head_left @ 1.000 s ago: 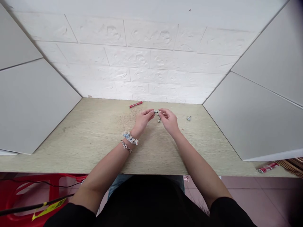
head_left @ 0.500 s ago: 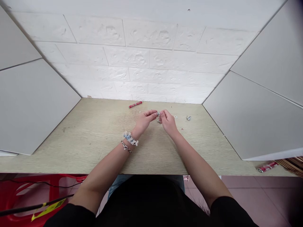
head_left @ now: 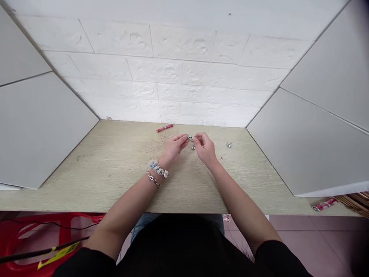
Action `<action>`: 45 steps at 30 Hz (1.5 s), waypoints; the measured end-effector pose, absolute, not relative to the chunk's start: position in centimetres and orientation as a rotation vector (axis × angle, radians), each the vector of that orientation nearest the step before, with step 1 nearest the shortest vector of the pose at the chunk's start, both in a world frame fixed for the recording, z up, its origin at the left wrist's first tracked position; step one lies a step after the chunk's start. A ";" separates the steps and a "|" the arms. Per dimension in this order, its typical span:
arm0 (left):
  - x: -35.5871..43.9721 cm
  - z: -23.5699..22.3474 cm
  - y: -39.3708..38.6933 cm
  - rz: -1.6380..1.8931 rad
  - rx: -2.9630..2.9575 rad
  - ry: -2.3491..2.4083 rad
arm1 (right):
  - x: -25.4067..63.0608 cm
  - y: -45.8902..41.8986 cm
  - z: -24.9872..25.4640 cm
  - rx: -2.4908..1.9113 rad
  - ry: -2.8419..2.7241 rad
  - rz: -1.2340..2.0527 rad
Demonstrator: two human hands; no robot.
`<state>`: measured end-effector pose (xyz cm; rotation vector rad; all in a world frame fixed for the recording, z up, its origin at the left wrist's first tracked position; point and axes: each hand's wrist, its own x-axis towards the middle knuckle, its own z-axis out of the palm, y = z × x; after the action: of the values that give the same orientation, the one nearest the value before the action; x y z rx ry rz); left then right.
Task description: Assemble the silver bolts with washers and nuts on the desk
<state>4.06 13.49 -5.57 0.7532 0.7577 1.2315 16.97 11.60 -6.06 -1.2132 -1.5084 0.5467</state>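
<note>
Small metal hardware lies between my two hands at the back of the table. My left hand (head_left: 173, 149) pinches a silvery bolt (head_left: 189, 136) between thumb and fingertips. Opposite it, my right hand (head_left: 205, 147) has thumb and forefinger closed at a small nut (head_left: 192, 139), just apart from the bolt. Below the fingertips, another nut (head_left: 193, 148) rests on the tabletop, with one more small metal piece partly hidden by my right fingers. To the right lies a silvery screw with a broad head (head_left: 229, 144). A pale washer (head_left: 214, 143) shows partly behind my right hand.
A red marker-like tube (head_left: 164, 128) lies near the white brick-pattern wall (head_left: 181, 71). Grey panels (head_left: 49, 127) stand at both sides of the wooden table (head_left: 115, 161). Another red tube (head_left: 325, 204) lies at the right edge. A red stool (head_left: 65, 223) stands below left.
My hands have drawn slightly apart, leaving the bolt in my left fingers and a gap between it and my right fingertips. The nuts below now show more clearly.
</note>
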 end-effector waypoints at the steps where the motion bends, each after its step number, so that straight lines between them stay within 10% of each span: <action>1: 4.0 -5.6 13.5 1.221 0.740 0.743 | 17.0 11.6 -6.0 -1.216 -1.528 0.517; 45: 3.6 -5.8 13.5 1.048 0.757 0.709 | 17.4 12.0 -6.2 -1.391 -1.723 0.443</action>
<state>3.65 13.49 -5.76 0.7568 0.7089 1.0478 17.40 12.00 -6.20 -1.3912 -1.7226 0.4428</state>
